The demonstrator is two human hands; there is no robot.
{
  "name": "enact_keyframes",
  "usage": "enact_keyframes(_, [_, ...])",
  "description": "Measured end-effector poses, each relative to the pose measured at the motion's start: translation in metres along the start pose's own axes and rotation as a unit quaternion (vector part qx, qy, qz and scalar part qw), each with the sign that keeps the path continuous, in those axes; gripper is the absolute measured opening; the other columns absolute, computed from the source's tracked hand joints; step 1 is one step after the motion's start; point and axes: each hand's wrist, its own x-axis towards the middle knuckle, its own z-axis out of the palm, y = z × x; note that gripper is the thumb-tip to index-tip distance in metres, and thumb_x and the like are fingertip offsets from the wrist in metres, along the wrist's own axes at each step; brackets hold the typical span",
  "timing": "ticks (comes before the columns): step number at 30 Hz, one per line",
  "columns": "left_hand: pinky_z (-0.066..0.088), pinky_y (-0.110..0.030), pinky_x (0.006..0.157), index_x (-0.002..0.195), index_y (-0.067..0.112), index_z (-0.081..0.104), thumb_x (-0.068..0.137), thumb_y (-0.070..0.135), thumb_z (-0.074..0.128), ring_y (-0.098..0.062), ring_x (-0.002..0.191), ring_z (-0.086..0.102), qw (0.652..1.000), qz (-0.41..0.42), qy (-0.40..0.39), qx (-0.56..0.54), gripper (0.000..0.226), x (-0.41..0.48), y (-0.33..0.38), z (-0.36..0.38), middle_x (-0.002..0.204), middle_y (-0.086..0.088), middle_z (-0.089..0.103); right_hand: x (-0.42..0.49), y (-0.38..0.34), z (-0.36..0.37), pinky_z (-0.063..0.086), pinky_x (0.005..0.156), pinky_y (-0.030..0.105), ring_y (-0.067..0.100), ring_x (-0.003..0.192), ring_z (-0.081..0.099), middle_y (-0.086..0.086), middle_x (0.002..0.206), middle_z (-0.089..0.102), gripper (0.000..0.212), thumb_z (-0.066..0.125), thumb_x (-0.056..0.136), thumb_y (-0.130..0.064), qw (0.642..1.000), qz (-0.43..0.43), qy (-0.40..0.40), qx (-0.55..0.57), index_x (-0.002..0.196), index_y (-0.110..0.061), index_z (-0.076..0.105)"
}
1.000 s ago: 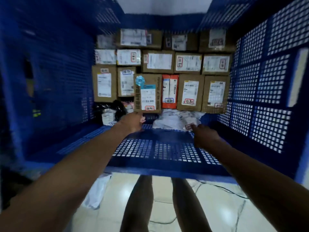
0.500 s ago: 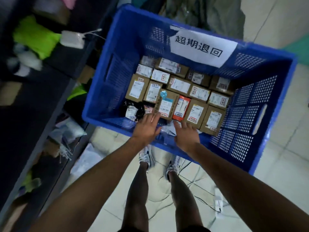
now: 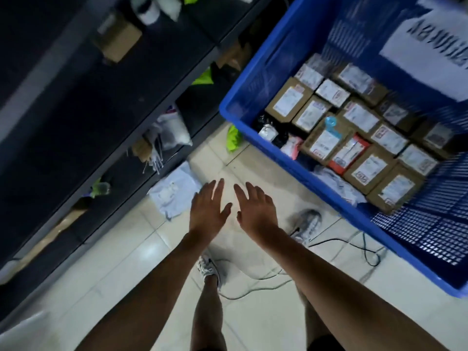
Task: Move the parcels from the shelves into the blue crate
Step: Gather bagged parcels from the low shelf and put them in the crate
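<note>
The blue crate (image 3: 255,79) stands on the floor at the right, with rows of labelled brown boxes (image 3: 288,100) and a few soft bags packed inside. Dark shelves (image 3: 126,79) run along the left, holding a brown box (image 3: 119,39), white bags (image 3: 172,130) and other parcels. My left hand (image 3: 209,207) and my right hand (image 3: 255,209) hover side by side over the floor between shelves and crate, palms down, fingers spread, holding nothing. A white bagged parcel (image 3: 174,191) lies on the floor just left of my left hand.
A lime-green bag (image 3: 234,139) lies on the floor by the crate's near-left corner. Cables (image 3: 354,247) trail over the pale tiles near my feet (image 3: 209,267). A white paper sign (image 3: 428,49) hangs on the crate's far wall.
Both hands have drawn back out of the crate and now hang over the floor to its left. The view has swung left toward the shelves.
</note>
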Motion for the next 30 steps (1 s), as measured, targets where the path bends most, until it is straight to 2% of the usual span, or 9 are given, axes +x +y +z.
enact_keyframes(3, [0.040,-0.056,0.103,0.150,0.017,0.030,0.084,0.045,0.067,-0.035,0.134,0.042,0.995,-0.068,-0.065,0.027,0.081,-0.033,-0.071,0.019,0.145,-0.017,0.045,0.015,-0.034,0.047,0.045,0.096,0.045,0.036,0.127,0.047,0.016,0.147,0.042,0.078,0.071,0.079,-0.024,0.999,-0.016,-0.035,-0.030,0.147,-0.019,0.035])
enact_keyframes(5, [0.033,-0.057,0.108,0.154,0.020,0.021,0.086,0.046,0.063,-0.033,0.141,0.031,0.989,-0.114,-0.092,0.013,0.084,-0.050,-0.120,0.037,0.152,-0.014,0.036,0.035,-0.055,0.085,0.040,0.102,0.046,0.035,0.133,0.039,0.015,0.153,0.032,0.076,0.064,0.086,-0.024,0.997,-0.027,-0.056,-0.047,0.151,-0.020,0.025])
enact_keyframes(9, [0.019,-0.056,0.115,0.155,0.029,0.005,0.089,0.050,0.059,-0.029,0.148,0.013,0.966,-0.232,-0.099,-0.056,0.089,-0.073,-0.215,0.096,0.161,-0.005,0.018,0.088,-0.095,0.179,0.039,0.101,0.043,0.034,0.133,0.037,0.013,0.155,0.027,0.075,0.060,0.088,-0.029,0.994,-0.031,-0.075,-0.075,0.152,-0.021,0.021])
enact_keyframes(13, [0.016,-0.058,0.116,0.154,0.033,-0.005,0.087,0.055,0.058,-0.028,0.149,0.007,0.945,-0.295,-0.115,-0.080,0.095,-0.088,-0.297,0.168,0.162,-0.002,0.010,0.140,-0.127,0.279,0.041,0.097,0.042,0.033,0.130,0.040,0.012,0.154,0.028,0.076,0.061,0.087,-0.034,0.991,-0.034,-0.083,-0.095,0.152,-0.023,0.021])
enact_keyframes(21, [0.015,-0.069,0.111,0.151,0.038,-0.016,0.078,0.064,0.065,-0.036,0.148,-0.007,0.947,-0.294,-0.112,-0.062,0.111,-0.034,-0.437,0.316,0.163,-0.007,-0.007,0.268,-0.115,0.417,0.038,0.103,0.048,0.039,0.137,0.032,0.016,0.158,0.018,0.084,0.064,0.087,-0.042,0.984,-0.064,-0.052,-0.156,0.153,-0.026,0.015])
enact_keyframes(23, [0.015,-0.070,0.110,0.151,0.038,-0.017,0.074,0.065,0.068,-0.036,0.148,-0.012,0.947,-0.298,-0.098,-0.073,0.117,-0.005,-0.459,0.343,0.162,-0.007,-0.016,0.306,-0.110,0.435,0.032,0.109,0.055,0.045,0.142,0.022,0.019,0.161,0.007,0.095,0.066,0.085,-0.048,0.981,-0.082,-0.044,-0.173,0.155,-0.028,0.006])
enact_keyframes(26, [0.014,-0.071,0.108,0.150,0.039,-0.019,0.067,0.072,0.069,-0.034,0.145,-0.023,0.942,-0.302,-0.109,-0.097,0.126,0.031,-0.484,0.379,0.158,-0.003,-0.030,0.356,-0.108,0.462,0.021,0.113,0.060,0.047,0.146,0.005,0.016,0.161,-0.017,0.109,0.068,0.082,-0.055,0.978,-0.086,-0.098,-0.164,0.153,-0.033,-0.012])
enact_keyframes(28, [0.020,-0.069,0.106,0.149,0.039,-0.020,0.065,0.071,0.071,-0.034,0.145,-0.023,0.935,-0.309,-0.123,-0.126,0.128,0.044,-0.490,0.399,0.156,0.000,-0.033,0.369,-0.111,0.480,0.033,0.109,0.056,0.046,0.143,0.019,0.015,0.161,-0.017,0.107,0.071,0.082,-0.047,0.983,-0.084,-0.100,-0.127,0.154,-0.032,-0.007])
enact_keyframes(30, [0.027,-0.065,0.106,0.151,0.038,-0.011,0.072,0.059,0.074,-0.037,0.147,-0.013,0.931,-0.316,-0.110,-0.149,0.118,0.050,-0.486,0.408,0.160,-0.002,-0.022,0.365,-0.111,0.495,0.045,0.099,0.049,0.044,0.132,0.036,0.017,0.162,-0.005,0.099,0.073,0.081,-0.035,0.990,-0.086,-0.051,-0.104,0.155,-0.030,0.007])
